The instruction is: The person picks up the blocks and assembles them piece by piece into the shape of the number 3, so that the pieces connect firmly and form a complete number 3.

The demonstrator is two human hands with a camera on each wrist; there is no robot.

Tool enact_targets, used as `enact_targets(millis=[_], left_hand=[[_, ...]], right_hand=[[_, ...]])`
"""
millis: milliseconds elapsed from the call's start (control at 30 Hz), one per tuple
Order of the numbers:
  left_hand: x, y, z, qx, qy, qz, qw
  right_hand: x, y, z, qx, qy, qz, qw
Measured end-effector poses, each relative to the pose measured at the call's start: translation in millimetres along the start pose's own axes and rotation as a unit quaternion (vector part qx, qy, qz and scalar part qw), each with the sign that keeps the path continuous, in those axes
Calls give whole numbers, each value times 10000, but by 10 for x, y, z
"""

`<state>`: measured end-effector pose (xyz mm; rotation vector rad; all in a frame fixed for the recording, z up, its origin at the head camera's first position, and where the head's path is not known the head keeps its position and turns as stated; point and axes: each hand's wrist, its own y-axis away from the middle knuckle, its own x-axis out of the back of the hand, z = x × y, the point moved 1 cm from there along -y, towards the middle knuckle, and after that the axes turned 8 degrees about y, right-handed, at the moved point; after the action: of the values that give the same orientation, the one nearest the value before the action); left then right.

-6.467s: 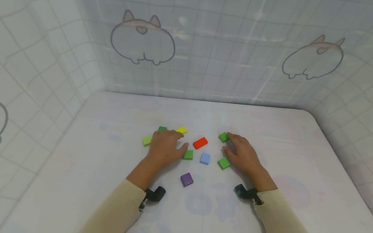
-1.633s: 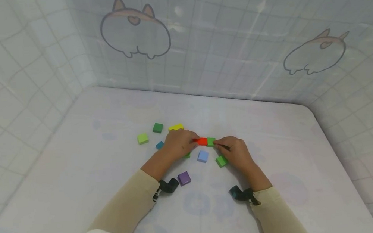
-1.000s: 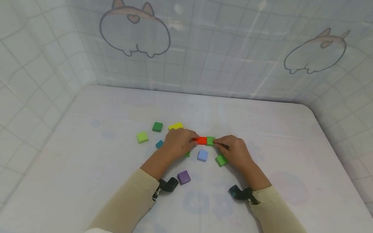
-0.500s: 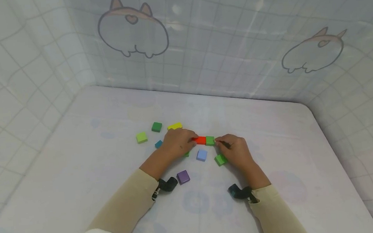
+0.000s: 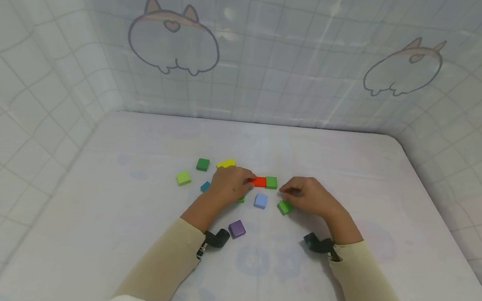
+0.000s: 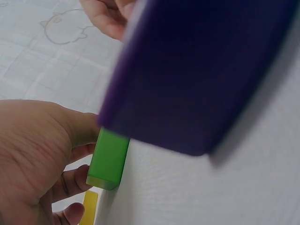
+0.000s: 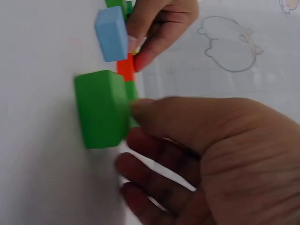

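My left hand (image 5: 230, 184) holds the left end of a red block (image 5: 260, 181) between thumb and fingers. Butted against the red block's right end is a green block (image 5: 271, 182), with no fingers on it. My right hand (image 5: 308, 195) has its thumb and fingers parted beside a second green block (image 5: 284, 207), which looms large in the right wrist view. A light blue block (image 5: 261, 201) lies between the hands. Another green block (image 6: 108, 159) sits under my left hand, mostly hidden in the head view. Nearer to me lies a purple block (image 5: 237, 229).
Beyond and left of my left hand are a yellow block (image 5: 226, 163), a dark green block (image 5: 202, 164), a lime block (image 5: 183, 178) and a teal block (image 5: 205, 187). The white table (image 5: 145, 237) meets tile-patterned walls (image 5: 268, 70) at the back and sides.
My left hand has reached the red block, and the green block has been joined to its right end. My right hand has just let go of that block and drawn back toward the second green one.
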<state>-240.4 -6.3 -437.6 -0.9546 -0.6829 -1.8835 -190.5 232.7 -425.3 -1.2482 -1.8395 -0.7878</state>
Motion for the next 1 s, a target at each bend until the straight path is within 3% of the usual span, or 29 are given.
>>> enact_targets(millis=[433, 1000], left_hand=[[-1, 11, 1, 68, 180, -77, 9998], [-29, 13, -11, 50, 135, -32, 9999]], right_hand=[[143, 107, -101, -263, 471, -1086, 9926], [159, 111, -164, -373, 874, -1173, 9885]])
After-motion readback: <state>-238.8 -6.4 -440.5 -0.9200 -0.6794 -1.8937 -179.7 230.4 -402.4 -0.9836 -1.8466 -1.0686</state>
